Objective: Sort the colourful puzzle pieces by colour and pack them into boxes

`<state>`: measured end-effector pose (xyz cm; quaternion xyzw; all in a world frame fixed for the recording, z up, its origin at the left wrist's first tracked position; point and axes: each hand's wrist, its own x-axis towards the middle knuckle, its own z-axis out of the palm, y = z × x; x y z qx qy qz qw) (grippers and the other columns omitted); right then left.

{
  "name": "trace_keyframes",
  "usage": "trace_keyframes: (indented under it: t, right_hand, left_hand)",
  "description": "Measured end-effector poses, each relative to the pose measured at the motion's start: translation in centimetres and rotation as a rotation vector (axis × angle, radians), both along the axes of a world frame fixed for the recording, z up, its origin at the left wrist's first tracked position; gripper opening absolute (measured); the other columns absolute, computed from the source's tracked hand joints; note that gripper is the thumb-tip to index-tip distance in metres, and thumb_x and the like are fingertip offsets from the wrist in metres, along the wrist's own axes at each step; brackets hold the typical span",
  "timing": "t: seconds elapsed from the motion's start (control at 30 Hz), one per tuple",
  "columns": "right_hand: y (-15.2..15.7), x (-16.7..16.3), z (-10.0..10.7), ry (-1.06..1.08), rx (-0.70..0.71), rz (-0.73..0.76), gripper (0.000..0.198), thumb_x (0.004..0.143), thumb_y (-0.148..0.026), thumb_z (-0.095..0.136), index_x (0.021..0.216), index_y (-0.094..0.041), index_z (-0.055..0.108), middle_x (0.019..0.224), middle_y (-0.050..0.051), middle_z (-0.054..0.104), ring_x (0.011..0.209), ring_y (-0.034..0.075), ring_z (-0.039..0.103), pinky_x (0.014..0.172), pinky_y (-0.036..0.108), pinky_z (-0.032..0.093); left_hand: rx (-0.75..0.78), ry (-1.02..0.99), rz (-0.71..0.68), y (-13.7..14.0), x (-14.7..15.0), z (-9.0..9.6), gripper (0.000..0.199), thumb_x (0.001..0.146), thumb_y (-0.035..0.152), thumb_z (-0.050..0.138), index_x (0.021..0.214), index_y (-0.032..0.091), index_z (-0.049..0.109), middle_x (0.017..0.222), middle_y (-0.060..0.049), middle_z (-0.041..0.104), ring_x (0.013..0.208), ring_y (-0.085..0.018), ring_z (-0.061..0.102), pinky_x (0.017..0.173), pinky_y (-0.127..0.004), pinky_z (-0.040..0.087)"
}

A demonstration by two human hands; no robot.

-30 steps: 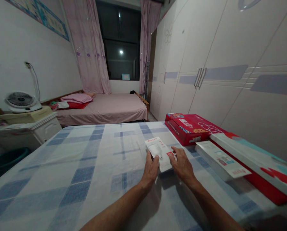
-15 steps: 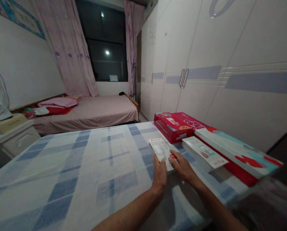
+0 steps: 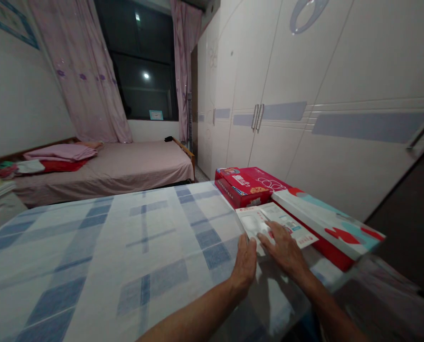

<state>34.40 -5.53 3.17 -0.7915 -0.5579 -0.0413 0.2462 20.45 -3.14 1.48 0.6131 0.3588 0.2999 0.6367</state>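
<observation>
A flat white box with red print and a pale picture on its top is between my two hands, over the checked cloth. My left hand presses against its near left edge, fingers together. Over its right side lies my right hand, fingers bent and slightly apart, hiding part of the print. A second white box, with a small product picture, is directly to the right. The first box overlaps or touches it in view; I cannot tell which.
Behind the white boxes stands a red carton. A long white, teal and red box extends along the right edge. The blue-and-white cloth covers the surface. Beyond are a bed and a white wardrobe.
Both hands have moved the white box rightward, from a gap away to right against the second white box. The camera view has turned slightly to the right.
</observation>
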Motion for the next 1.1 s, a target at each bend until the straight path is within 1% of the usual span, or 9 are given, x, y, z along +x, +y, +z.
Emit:
trace_keyframes:
  t: [0.17, 0.4, 0.5, 0.57, 0.67, 0.77, 0.83, 0.93, 1.1]
  right_hand:
    - [0.9, -2.5, 0.1, -0.244, -0.037, 0.021, 0.063, 0.079, -0.051, 0.052, 0.13, -0.014, 0.047, 0.139, 0.017, 0.042, 0.127, 0.033, 0.037, 0.098, 0.05, 0.036]
    - [0.9, -1.4, -0.6, -0.291, -0.133, 0.072, 0.048, 0.08, -0.033, 0.052, 0.125, -0.017, 0.052, 0.135, 0.016, 0.047, 0.124, 0.031, 0.042, 0.097, 0.051, 0.036]
    - [0.9, -2.1, 0.5, -0.283, -0.032, 0.078, 0.046, 0.08, -0.037, 0.055, 0.121, -0.016, 0.054, 0.133, 0.016, 0.048, 0.126, 0.034, 0.039, 0.098, 0.056, 0.032]
    - [1.5, -4.1, 1.6, -0.206, 0.077, 0.176, 0.044, 0.081, -0.037, 0.054, 0.119, -0.016, 0.054, 0.131, 0.016, 0.05, 0.124, 0.031, 0.041, 0.098, 0.05, 0.035]
    - [3.5, -9.1, 2.8, 0.056, 0.114, 0.437, 0.029, 0.087, -0.03, 0.047, 0.11, -0.018, 0.059, 0.111, 0.008, 0.063, 0.097, 0.018, 0.059, 0.086, 0.031, 0.043]
    - [6.2, -14.5, 2.1, 0.217, 0.038, 0.64, 0.022, 0.089, -0.026, 0.043, 0.083, -0.019, 0.064, 0.077, 0.001, 0.065, 0.07, 0.012, 0.058, 0.069, 0.023, 0.041]
    - [7.8, -17.4, 0.6, 0.266, 0.018, 0.722, 0.024, 0.088, -0.025, 0.045, 0.072, -0.019, 0.061, 0.069, 0.0, 0.062, 0.064, 0.011, 0.055, 0.064, 0.022, 0.038]
    - [9.1, -19.8, -2.0, 0.358, 0.008, 0.783, 0.027, 0.089, -0.023, 0.041, 0.071, -0.018, 0.06, 0.07, 0.0, 0.061, 0.067, 0.01, 0.054, 0.066, 0.022, 0.037]
    - [9.6, -19.7, -4.2, 0.479, -0.028, 0.874, 0.029, 0.092, -0.024, 0.037, 0.078, -0.018, 0.062, 0.075, 0.0, 0.061, 0.074, 0.01, 0.056, 0.071, 0.021, 0.038]
  left_hand:
    - [0.086, 0.187, 0.035, 0.3, -6.0, 0.9, 0.064, 0.092, 0.044, 0.032, 0.143, 0.005, 0.025, 0.154, -0.012, 0.015, 0.142, -0.019, 0.011, 0.117, -0.036, 0.006]
    - [0.174, 0.16, 0.348, 3.3, -15.2, -1.0, 0.056, 0.089, 0.053, 0.036, 0.133, 0.019, 0.044, 0.145, -0.011, 0.037, 0.134, -0.025, 0.034, 0.111, -0.043, 0.026]
    - [0.269, 0.158, 0.458, 4.4, -17.7, -1.6, 0.051, 0.087, 0.05, 0.039, 0.125, 0.018, 0.05, 0.138, -0.012, 0.046, 0.127, -0.024, 0.043, 0.105, -0.042, 0.036]
    - [0.363, 0.178, 0.503, 5.0, -18.7, -1.5, 0.045, 0.087, 0.047, 0.04, 0.116, 0.016, 0.055, 0.125, -0.013, 0.055, 0.115, -0.024, 0.053, 0.097, -0.04, 0.042]
    - [0.478, 0.264, 0.45, 5.3, -19.4, -1.4, 0.038, 0.088, 0.043, 0.036, 0.093, 0.016, 0.062, 0.092, -0.009, 0.065, 0.084, -0.02, 0.062, 0.077, -0.034, 0.048]
    - [0.588, 0.388, 0.361, 5.1, -19.5, -1.5, 0.034, 0.089, 0.036, 0.037, 0.072, 0.017, 0.06, 0.067, -0.003, 0.06, 0.065, -0.017, 0.057, 0.064, -0.028, 0.044]
    - [0.681, 0.45, 0.274, 4.9, -19.5, -2.0, 0.029, 0.086, 0.029, 0.039, 0.07, 0.017, 0.059, 0.065, -0.002, 0.06, 0.064, -0.016, 0.056, 0.063, -0.026, 0.042]
    - [0.782, 0.521, 0.143, 4.8, -19.4, -2.8, 0.021, 0.081, 0.021, 0.043, 0.074, 0.017, 0.062, 0.075, -0.005, 0.065, 0.069, -0.017, 0.059, 0.066, -0.025, 0.042]
    - [0.728, 0.497, 0.141, 5.0, -19.3, -3.1, 0.023, 0.08, 0.015, 0.042, 0.072, 0.017, 0.064, 0.077, -0.004, 0.066, 0.072, -0.015, 0.059, 0.068, -0.024, 0.043]
